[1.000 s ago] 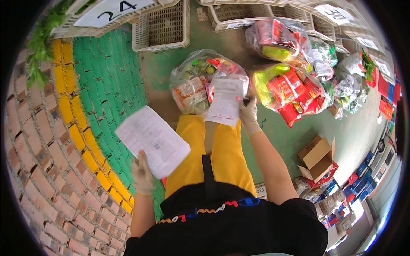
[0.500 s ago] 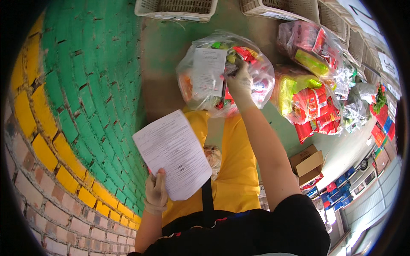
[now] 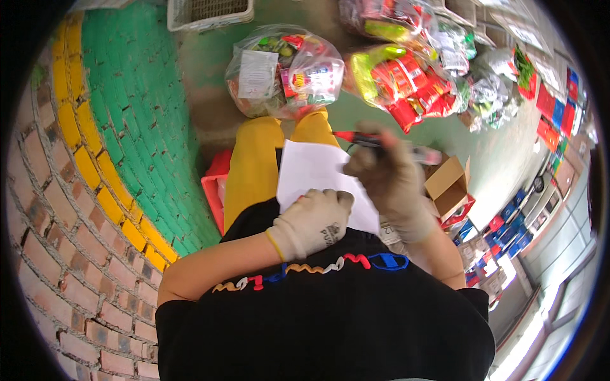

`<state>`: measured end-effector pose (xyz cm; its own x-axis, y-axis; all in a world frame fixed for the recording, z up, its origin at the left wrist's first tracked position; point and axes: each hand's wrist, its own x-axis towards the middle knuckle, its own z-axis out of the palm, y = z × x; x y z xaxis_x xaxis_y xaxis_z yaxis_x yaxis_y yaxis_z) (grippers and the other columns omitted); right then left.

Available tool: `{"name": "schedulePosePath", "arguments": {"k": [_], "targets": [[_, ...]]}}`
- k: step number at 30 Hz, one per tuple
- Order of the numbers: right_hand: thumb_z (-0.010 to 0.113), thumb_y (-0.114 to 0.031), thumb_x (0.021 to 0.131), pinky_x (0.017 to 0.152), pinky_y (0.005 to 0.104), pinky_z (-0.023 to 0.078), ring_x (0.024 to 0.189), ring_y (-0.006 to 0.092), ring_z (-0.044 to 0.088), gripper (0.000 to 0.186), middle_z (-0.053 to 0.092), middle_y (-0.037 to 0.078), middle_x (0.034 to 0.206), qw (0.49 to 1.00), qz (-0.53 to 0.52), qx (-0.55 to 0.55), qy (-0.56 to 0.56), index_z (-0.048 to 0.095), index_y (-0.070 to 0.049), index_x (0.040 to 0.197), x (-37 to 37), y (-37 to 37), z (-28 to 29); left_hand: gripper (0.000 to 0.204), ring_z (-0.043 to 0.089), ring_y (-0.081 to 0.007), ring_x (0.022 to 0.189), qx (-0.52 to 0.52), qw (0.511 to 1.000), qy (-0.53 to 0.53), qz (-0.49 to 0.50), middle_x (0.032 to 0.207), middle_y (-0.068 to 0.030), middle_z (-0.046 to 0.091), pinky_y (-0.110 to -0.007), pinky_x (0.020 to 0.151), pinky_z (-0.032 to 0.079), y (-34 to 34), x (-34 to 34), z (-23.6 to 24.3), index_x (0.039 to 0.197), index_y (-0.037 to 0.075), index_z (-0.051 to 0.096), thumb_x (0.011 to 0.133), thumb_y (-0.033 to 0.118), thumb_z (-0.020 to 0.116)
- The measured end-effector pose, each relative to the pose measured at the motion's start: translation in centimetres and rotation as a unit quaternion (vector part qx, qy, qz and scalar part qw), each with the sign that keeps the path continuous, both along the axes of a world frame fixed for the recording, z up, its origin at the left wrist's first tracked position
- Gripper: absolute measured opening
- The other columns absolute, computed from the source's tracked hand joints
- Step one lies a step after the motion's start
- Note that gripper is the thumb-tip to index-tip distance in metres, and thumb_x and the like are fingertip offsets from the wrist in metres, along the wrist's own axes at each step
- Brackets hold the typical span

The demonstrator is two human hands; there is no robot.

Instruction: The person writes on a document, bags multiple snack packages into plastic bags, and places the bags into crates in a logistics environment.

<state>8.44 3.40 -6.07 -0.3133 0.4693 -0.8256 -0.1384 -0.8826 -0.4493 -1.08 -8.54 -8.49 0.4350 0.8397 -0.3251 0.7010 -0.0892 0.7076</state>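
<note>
My left hand (image 3: 312, 219), in a pale knit glove, is closed on white paper (image 3: 306, 166) held against my front. My right hand (image 3: 391, 181), also gloved and blurred, grips a red-and-black pen-like object (image 3: 362, 140) just over the paper's right side. Beyond my knees a clear plastic bag of mixed goods (image 3: 310, 86) has a printed slip (image 3: 257, 74) on it. My yellow-clad legs show under the paper.
A pale crate (image 3: 210, 14) stands at the top, more filled bags (image 3: 406, 82) at upper right. An open cardboard box (image 3: 448, 187) is at right, a red container (image 3: 216, 190) by my left leg. A green, yellow and bare brick wall (image 3: 127, 140) runs along the left.
My right hand has pulled back from the bag to the paper, where the slip stays behind. My left hand has brought the sheet in against my body and rightward. The view has shifted.
</note>
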Motion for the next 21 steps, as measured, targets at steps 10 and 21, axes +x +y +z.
{"name": "schedulePosePath", "arguments": {"k": [10,21], "targets": [[0.058,-0.014,0.083,0.054,0.0239,0.043,0.050,0.0106,0.044,0.014,0.046,0.001,0.059,0.998,-0.024,-0.023,-0.060,0.053,-0.001,0.085,7.0,-6.2,-4.3,0.027,0.055,-0.0156,0.068,0.124,0.962,0.150,-0.191,0.089,-0.0028,0.057,-0.029,0.057,0.049,0.8,-4.8,2.5,0.098,0.010,0.060,0.072,0.017,0.054],[0.058,-0.011,0.078,0.060,0.0256,0.043,0.062,0.0086,0.051,0.011,0.056,0.002,0.068,0.969,0.165,0.110,-0.145,0.053,-0.001,0.079,7.7,-5.2,-2.5,0.031,0.053,-0.0151,0.067,0.125,0.956,0.191,-0.184,0.097,-0.0026,0.057,-0.030,0.055,0.048,1.0,-2.7,3.7,0.103,0.010,0.059,0.073,0.017,0.054]]}}
